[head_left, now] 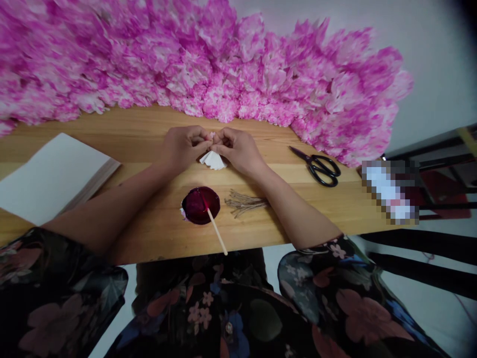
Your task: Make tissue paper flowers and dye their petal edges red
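Near the middle of the table, a pleated white paper fan (213, 160) is pinched between both hands, its folds spreading toward me. My left hand (185, 144) is closed on its gathered part, thumb and forefinger together. Opposite it, my right hand (238, 149) pinches the same spot from the other side. A small pink-tinged tip shows above the fingers. Closer to me stands a shallow bowl of dark magenta liquid (196, 205), with a thin wooden stick (217, 232) leaning out over its rim. Beside the bowl lies a bundle of thin wires or stems (244, 201), partly hidden by my right forearm.
Pink and white paper flowers (223, 64) are heaped along the table's back edge. A stack of white paper (52, 174) lies at left. Black-handled scissors (316, 166) rest at right, points toward the flowers. A blurred-out object (391, 191) sits at the table's right end.
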The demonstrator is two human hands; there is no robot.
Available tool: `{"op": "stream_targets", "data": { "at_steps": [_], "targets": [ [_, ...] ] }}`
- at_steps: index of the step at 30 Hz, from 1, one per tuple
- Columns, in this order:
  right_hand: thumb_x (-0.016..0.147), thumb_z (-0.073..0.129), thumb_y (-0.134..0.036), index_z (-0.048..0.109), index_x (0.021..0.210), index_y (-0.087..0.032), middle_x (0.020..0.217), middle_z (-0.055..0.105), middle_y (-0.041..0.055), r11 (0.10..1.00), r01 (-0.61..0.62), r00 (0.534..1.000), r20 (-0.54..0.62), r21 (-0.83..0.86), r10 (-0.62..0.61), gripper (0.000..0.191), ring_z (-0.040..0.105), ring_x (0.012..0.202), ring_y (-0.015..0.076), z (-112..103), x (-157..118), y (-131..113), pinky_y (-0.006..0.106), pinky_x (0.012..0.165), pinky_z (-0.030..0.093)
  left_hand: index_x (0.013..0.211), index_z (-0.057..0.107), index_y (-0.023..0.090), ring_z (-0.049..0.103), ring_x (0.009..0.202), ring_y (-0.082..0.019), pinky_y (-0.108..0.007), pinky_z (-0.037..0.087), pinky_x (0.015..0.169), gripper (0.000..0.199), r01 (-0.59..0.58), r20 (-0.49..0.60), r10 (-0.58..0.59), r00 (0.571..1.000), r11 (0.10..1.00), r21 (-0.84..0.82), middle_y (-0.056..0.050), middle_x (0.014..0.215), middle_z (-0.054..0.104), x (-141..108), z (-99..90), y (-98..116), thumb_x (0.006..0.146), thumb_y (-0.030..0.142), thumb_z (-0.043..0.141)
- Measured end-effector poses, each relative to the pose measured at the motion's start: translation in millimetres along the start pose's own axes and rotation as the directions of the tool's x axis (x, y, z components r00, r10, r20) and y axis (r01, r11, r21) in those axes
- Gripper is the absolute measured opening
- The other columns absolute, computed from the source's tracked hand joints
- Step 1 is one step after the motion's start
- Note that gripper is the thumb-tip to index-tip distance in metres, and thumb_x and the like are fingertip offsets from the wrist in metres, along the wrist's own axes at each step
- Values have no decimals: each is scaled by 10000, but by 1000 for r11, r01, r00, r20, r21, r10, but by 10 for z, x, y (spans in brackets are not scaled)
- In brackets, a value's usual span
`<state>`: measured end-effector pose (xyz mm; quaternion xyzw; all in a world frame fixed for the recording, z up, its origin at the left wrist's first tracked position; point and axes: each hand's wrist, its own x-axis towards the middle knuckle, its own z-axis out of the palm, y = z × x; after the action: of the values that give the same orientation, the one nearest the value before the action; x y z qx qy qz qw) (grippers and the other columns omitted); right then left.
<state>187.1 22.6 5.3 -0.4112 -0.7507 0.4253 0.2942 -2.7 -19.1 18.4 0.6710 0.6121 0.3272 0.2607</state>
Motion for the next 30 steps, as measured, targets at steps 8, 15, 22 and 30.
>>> {"op": "stream_targets", "data": {
  "at_steps": [8,15,22,30],
  "targets": [
    [944,723,-285,583,778,-226,747,636,-19,979,17,998,-52,-204,-28,226,517,722,159,-13,-20,-77,322,702,334,1029,796,185,703,843,-178,-298,512,781,151,-6,-4,6,1000,998,-59,-16,996,858,13,11,-16,972,285,698],
    [939,721,-245,574,779,-224,761,605,-30,997,34,999,-33,-73,-36,219,510,745,145,-71,35,29,308,728,391,917,826,244,678,844,-228,-356,473,792,111,-104,9,103,995,989,104,-29,844,787,53,14,-101,913,349,791],
    [998,751,-415,597,807,-228,755,601,-7,999,-5,1000,3,49,5,308,521,741,158,-74,10,18,304,671,415,854,826,244,617,760,-189,-346,459,781,87,-108,26,106,994,986,131,-13,782,742,79,61,-151,908,290,776],
    [997,740,-372,614,799,-218,755,628,-7,992,53,997,-58,-112,-60,280,534,754,159,-61,-1,-5,305,707,412,923,857,254,643,722,-189,-336,433,698,118,-67,46,65,997,996,51,-9,786,761,91,90,-152,886,304,756]
  ]
}}
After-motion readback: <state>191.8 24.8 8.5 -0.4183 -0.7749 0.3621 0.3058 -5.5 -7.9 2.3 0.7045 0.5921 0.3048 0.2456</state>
